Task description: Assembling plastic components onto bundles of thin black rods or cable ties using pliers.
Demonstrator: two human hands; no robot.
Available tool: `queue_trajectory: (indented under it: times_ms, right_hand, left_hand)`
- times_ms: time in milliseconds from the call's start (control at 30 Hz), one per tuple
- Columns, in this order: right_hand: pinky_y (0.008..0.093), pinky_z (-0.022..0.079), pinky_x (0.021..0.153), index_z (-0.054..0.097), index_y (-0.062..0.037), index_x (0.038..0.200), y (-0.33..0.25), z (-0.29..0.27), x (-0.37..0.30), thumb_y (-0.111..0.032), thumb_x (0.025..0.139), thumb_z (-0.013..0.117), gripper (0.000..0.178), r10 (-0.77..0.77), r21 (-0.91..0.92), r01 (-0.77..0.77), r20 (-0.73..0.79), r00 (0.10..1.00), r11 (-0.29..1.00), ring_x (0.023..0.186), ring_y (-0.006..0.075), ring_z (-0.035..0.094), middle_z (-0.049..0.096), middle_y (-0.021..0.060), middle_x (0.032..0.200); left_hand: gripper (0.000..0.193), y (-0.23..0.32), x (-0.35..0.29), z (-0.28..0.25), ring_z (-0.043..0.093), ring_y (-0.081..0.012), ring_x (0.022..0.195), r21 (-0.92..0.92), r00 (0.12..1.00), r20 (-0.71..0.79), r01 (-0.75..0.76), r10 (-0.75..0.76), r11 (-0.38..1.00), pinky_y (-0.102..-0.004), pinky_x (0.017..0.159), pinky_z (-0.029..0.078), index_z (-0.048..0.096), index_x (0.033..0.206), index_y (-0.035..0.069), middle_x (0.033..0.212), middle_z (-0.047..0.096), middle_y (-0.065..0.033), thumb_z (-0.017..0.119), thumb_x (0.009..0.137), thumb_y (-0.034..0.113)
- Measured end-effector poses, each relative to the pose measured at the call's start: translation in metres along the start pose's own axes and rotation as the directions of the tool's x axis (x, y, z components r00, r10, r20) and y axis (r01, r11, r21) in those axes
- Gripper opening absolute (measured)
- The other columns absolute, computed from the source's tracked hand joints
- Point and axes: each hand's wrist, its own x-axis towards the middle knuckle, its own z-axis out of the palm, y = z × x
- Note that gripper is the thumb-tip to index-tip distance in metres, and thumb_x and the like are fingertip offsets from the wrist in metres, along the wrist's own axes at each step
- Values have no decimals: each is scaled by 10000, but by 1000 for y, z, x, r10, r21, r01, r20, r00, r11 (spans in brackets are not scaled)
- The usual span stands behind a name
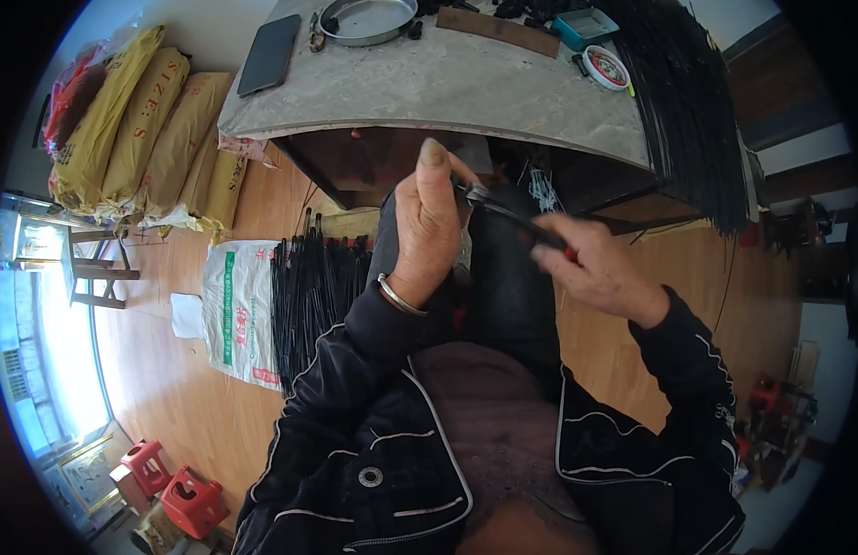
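Observation:
Above my lap, my left hand is raised with its thumb upright and its fingers curled; whatever they hold is hidden behind the hand. A metal bracelet circles that wrist. My right hand grips what looks like pliers, dark-handled with a bit of red. Their metal head reaches the fingers of my left hand, and I cannot tell whether the jaws close on anything. Both hands are just in front of the table's near edge.
The grey table carries a phone, a round metal tray, a teal box and a white tub. Long black strips hang off its right end. Black rods lie on a woven sack at left, near yellow sacks.

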Motion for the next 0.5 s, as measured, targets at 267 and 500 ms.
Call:
queue_trajectory:
  times_ms: [267,500]
  right_hand:
    - [220,499,587,534,31,1125,-12,-11,3,-282,999,471,343,98,629,-591,639,763,505,620,100,585,575,40,756]
    - [242,479,507,535,12,1087,-2,-7,1,-429,977,500,456,96,595,-613,672,734,519,535,91,531,520,9,695]
  left_hand:
    - [710,4,0,-3,410,-50,482,-67,976,188,127,-112,990,-198,449,315,569,694,65,561,473,27,258,959,646]
    - [699,6,2,-5,427,-65,503,-74,960,229,183,-162,980,-227,468,312,578,740,27,560,466,5,275,976,611]
